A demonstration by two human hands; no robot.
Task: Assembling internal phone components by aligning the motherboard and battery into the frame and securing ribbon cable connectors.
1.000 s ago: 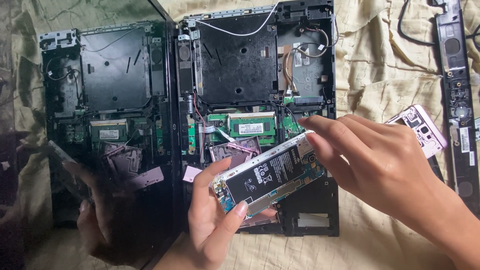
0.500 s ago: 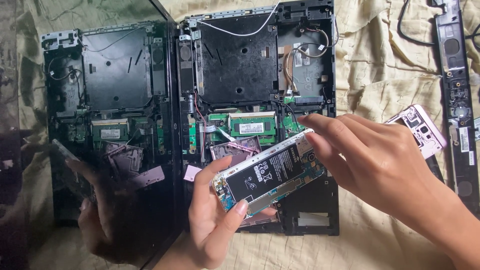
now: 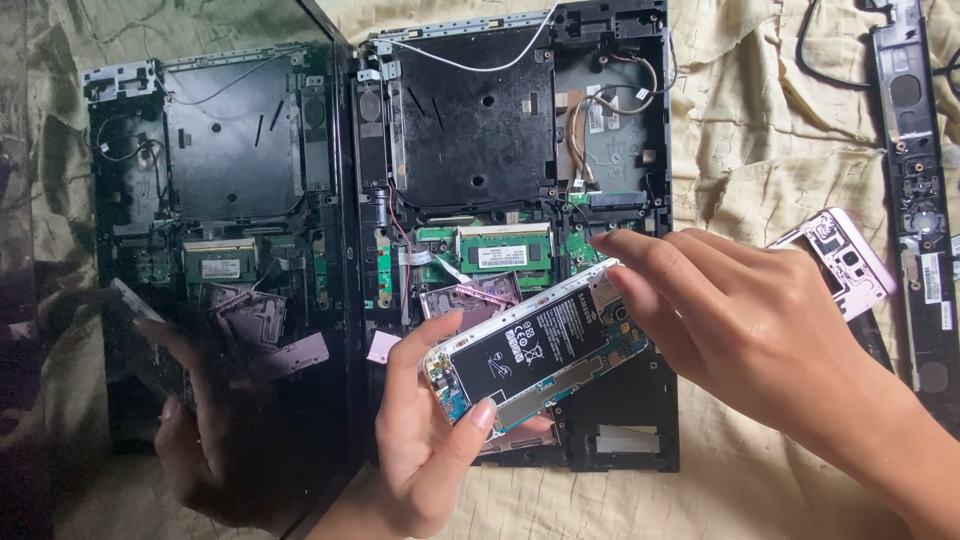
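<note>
Over the opened laptop base [image 3: 520, 200], low centre of view, the left hand [image 3: 425, 450] grips an opened phone [image 3: 535, 350], back cover off, battery and board exposed. Thumb on its lower edge, index finger along the near end; phone tilted, far end higher to the right. Right hand [image 3: 745, 320] comes in from the right, fingers bent, fingertips [image 3: 615, 280] touching the phone's upper right corner; whether they pinch anything, cannot tell.

Beneath the phone: laptop internals, green memory module [image 3: 505, 245], white cable [image 3: 470, 65] across the top, small pink parts [image 3: 470, 298] lying on the board. Left of it, a glossy dark screen panel [image 3: 200, 250] stands open and mirrors the laptop and hand. Right of the right hand, partly hidden by it, a pink phone back cover [image 3: 850, 262] lies on the beige cloth [image 3: 760, 130]. Far right edge: long black speaker strip [image 3: 915, 180], well apart from the hands
</note>
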